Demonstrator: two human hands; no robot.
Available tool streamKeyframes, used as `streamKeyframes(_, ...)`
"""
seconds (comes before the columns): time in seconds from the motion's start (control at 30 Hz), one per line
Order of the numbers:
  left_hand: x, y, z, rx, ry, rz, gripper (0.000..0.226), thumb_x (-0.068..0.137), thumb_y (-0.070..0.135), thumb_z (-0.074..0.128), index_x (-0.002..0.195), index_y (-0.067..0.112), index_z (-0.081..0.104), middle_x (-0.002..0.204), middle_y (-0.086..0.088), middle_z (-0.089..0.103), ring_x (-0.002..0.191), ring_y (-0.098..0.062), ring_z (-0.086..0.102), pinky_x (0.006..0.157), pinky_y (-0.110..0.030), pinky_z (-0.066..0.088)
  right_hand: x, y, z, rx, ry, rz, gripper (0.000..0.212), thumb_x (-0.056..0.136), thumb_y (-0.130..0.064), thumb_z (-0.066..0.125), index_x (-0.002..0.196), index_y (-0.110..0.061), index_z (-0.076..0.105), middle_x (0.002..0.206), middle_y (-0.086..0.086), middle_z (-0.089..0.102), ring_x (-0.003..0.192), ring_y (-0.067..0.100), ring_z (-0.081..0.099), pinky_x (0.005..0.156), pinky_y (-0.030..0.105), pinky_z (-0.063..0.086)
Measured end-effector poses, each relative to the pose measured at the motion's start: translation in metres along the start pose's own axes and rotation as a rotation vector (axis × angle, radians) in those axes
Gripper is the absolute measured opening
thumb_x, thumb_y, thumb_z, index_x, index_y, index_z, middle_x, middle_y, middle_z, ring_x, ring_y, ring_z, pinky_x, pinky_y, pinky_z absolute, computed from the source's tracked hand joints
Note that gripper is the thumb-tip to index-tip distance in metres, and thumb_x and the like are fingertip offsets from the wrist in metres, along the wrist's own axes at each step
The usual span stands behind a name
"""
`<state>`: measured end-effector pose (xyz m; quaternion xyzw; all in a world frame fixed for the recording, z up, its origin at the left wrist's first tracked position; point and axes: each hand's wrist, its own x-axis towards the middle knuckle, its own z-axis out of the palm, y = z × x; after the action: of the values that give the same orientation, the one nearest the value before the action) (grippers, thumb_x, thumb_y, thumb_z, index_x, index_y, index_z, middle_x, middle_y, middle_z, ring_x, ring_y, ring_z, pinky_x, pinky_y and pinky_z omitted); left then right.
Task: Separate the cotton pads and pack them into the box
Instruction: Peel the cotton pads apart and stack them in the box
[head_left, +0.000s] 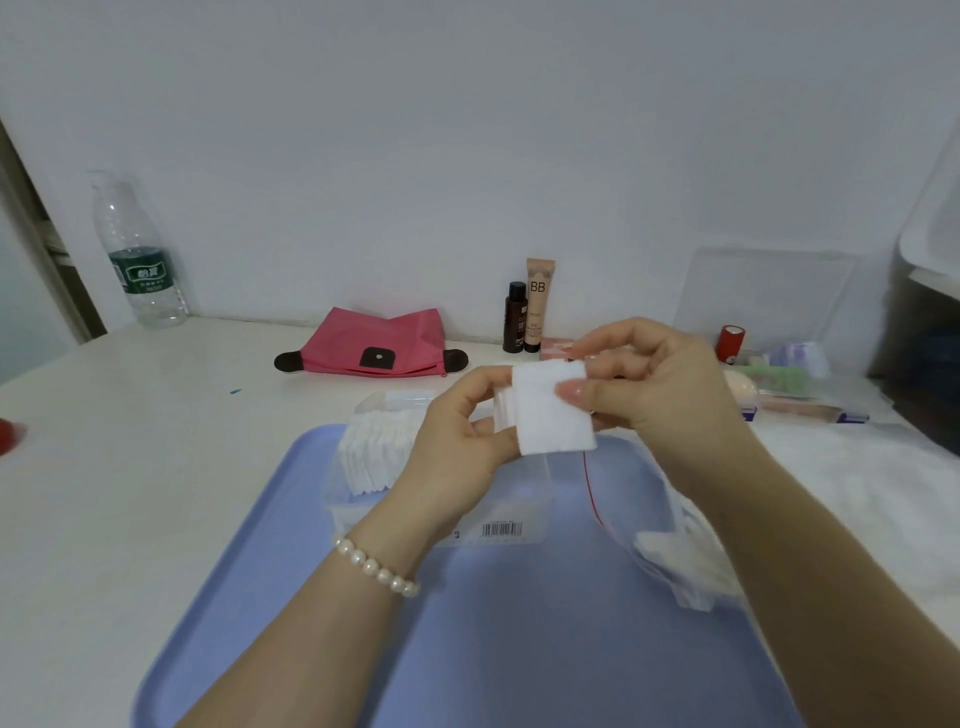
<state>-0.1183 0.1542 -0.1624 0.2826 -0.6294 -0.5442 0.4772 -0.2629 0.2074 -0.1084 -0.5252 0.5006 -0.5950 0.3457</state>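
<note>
Holding a small stack of pads (555, 410) up over the tray (519, 623), the person works at it with both hands. The left hand (462, 431) grips the stack from behind and below, fingers curled round its near edge. The right hand (649, 379) pinches the front pad at its right side, thumb (574, 391) pressed flat on the face, the other fingers closed on it from behind. So both sets of fingers are clamped on cotton, none spread loose.

These pads look feather-light, soft and limp, with a slightly fuzzy face that probably clings to the next layer. Judging by that, a corner or edge is the place to take hold: a thumb sliding across the face should peel one sheet free, while a hard squeeze in the middle would likely crumple it or drag two along at once.

Below the hands sits the clear box (441, 499) on the tray, a row of pads standing on edge already packed in its left part. To the right lies a clear bag (675, 551) with more pads inside, partly under the right forearm. The held stack hangs just above the box's right end, touching neither box nor tray.
</note>
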Motion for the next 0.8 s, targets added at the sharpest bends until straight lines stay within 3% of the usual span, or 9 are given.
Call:
streamKeyframes(0.1, 0.0, 0.001, 0.0, -0.026, -0.025, 0.008, 0.04, 0.074, -0.008, 0.069, 0.101, 0.02, 0.063, 0.097, 0.013, 0.069, 0.085, -0.018, 0.069, 0.082, -0.036, 0.057, 0.002, 0.009, 0.006, -0.084, 0.108, -0.03, 0.027, 0.069, 0.01, 0.073, 0.08, -0.011, 0.062, 0.062, 0.001, 0.067, 0.056, 0.011, 0.066, 0.048, 0.023, 0.052)
streamKeyframes(0.23, 0.0, -0.001, 0.0, -0.042, -0.041, 0.017, 0.04, 0.072, -0.004, 0.073, 0.102, 0.02, 0.061, 0.107, 0.006, 0.066, 0.09, -0.025, 0.069, 0.081, -0.039, 0.057, 0.004, 0.015, 0.009, -0.109, 0.19, -0.085, 0.027, 0.07, 0.006, 0.075, 0.075, -0.017, 0.061, 0.076, 0.011, 0.068, 0.058, 0.014, 0.064, 0.048, 0.021, 0.049)
streamKeyframes(0.47, 0.0, -0.002, 0.0, -0.074, -0.046, 0.025, 0.04, 0.066, 0.002, 0.068, 0.099, 0.023, 0.059, 0.111, 0.002, 0.063, 0.09, -0.021, 0.068, 0.083, -0.04, 0.055, 0.002, 0.022, 0.017, -0.134, 0.291, -0.138, 0.031, 0.069, 0.006, 0.075, 0.07, -0.02, 0.059, 0.068, 0.002, 0.061, 0.058, 0.008, 0.058, 0.056, 0.024, 0.054)
streamKeyframes(0.57, 0.001, 0.0, 0.0, -0.175, -0.048, -0.025, 0.034, 0.065, 0.008, 0.054, 0.095, 0.022, 0.061, 0.102, 0.003, 0.062, 0.086, -0.017, 0.063, 0.076, -0.036, 0.056, 0.002, 0.024, 0.018, -0.12, 0.311, -0.166, 0.031, 0.069, 0.007, 0.075, 0.07, -0.019, 0.058, 0.067, 0.002, 0.061, 0.056, 0.005, 0.057, 0.055, 0.021, 0.052)
streamKeyframes(0.67, 0.0, 0.002, 0.0, -0.172, -0.03, -0.023, 0.022, 0.072, 0.015, 0.065, 0.091, 0.024, 0.06, 0.088, 0.014, 0.061, 0.079, -0.011, 0.064, 0.068, -0.03, 0.055, 0.002, 0.028, 0.02, -0.14, 0.309, -0.187, 0.032, 0.069, 0.006, 0.075, 0.071, -0.021, 0.058, 0.068, 0.001, 0.061, 0.057, 0.007, 0.055, 0.056, 0.02, 0.051)
streamKeyframes(0.8, -0.001, 0.002, 0.0, -0.058, -0.008, -0.006, 0.04, 0.081, -0.004, 0.066, 0.102, 0.028, 0.054, 0.111, -0.005, 0.059, 0.081, -0.019, 0.069, 0.07, -0.033, 0.057, 0.002, 0.03, 0.021, -0.235, 0.309, -0.175, 0.034, 0.068, 0.001, 0.076, 0.08, -0.025, 0.059, 0.076, -0.004, 0.059, 0.061, 0.004, 0.05, 0.062, 0.018, 0.046)
